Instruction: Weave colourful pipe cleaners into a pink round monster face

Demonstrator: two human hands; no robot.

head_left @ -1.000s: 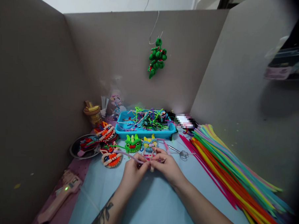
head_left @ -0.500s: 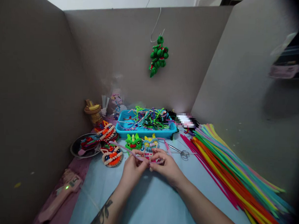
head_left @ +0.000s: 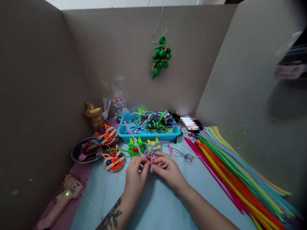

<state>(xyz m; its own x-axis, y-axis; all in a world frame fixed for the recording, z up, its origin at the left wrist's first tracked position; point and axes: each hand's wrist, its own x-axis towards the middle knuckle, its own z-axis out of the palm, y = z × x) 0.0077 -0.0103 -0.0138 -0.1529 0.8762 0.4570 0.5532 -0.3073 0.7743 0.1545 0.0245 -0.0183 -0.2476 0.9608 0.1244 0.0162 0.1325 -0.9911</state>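
Note:
Both hands meet over the middle of the blue-covered table. My left hand [head_left: 137, 172] is closed in a pinch on a light purple pipe cleaner [head_left: 134, 138], whose free end points up toward the tray. Pinched in my right hand [head_left: 167, 170] is a small pink pipe-cleaner piece [head_left: 151, 158], partly hidden by the fingers. Just beyond the hands sit a green animal face [head_left: 136, 148] and a blue-and-yellow one [head_left: 153, 146], both of twisted pipe cleaners. An orange-and-cream face [head_left: 114, 160] lies to the left.
A blue tray [head_left: 127, 137] of pipe-cleaner scraps stands at the back. Scissors [head_left: 188, 158] and many coloured pipe cleaners [head_left: 232, 169] lie at right. At left are a metal bowl [head_left: 75, 154] and a pink glue gun [head_left: 60, 206]. Grey partitions [head_left: 115, 52] enclose the table.
The free end of the light purple pipe cleaner has swung from lying low toward the left to pointing up over the green face. Both hands stay close together.

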